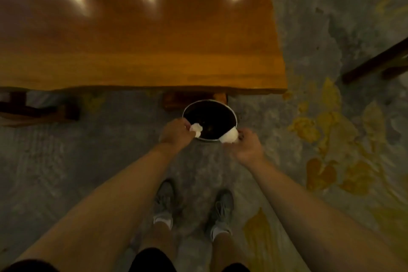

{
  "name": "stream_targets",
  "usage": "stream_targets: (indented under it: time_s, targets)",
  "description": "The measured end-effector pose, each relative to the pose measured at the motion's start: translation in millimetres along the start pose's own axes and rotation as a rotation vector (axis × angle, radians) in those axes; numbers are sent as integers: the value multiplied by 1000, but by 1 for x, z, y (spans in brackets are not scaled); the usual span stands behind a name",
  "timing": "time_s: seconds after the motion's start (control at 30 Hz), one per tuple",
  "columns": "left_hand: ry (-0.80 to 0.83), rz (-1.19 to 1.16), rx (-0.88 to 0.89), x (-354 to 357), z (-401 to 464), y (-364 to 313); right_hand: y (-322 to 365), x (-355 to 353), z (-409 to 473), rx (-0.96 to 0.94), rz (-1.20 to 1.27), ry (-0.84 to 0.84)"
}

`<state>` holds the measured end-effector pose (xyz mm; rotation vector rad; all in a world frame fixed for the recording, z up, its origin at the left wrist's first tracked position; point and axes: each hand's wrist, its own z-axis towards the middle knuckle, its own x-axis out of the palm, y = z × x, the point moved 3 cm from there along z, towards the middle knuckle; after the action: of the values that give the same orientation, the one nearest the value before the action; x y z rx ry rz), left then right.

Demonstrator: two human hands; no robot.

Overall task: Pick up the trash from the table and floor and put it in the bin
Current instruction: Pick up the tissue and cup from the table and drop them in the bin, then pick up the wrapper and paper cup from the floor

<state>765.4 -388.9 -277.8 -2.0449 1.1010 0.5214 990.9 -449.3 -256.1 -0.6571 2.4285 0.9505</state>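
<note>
Standing on a mottled grey floor with yellow patches, the person reaches both bare arms forward over a round metal-rimmed bin. The bin sits on the floor just near of the table's near edge, its inside dark. The left hand is closed on a crumpled white wad, held at the bin's near-left rim. The right hand is closed on a second piece of white paper, larger and smoother, held over the near-right rim. The 2 hands are apart, 1 at each side of the opening. The orange wooden table fills the far left and shows 3 lamp reflections. Dark chair legs cross the far right. 2 grey shoes stand near of the bin.
</note>
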Motion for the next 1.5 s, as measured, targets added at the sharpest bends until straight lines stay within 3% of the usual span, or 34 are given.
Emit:
stream_targets:
  time_s: [0.3, 0.67, 1.03, 1.23, 1.5]
  targets:
    - [35, -60, -22, 61, 126, 23, -17, 67, 128, 140, 173, -48]
    - [22, -1, 31, 74, 147, 23, -20, 83, 160, 119, 135, -31]
    - [-7, 8, 180, 12, 43, 1, 32, 22, 30, -136, -179, 76]
    - [-24, 213, 267, -62, -54, -38, 70, -54, -63, -281, -298, -44]
    - [-115, 283, 399, -163, -180, -122, 116, -179, -156, -504, -400, -173]
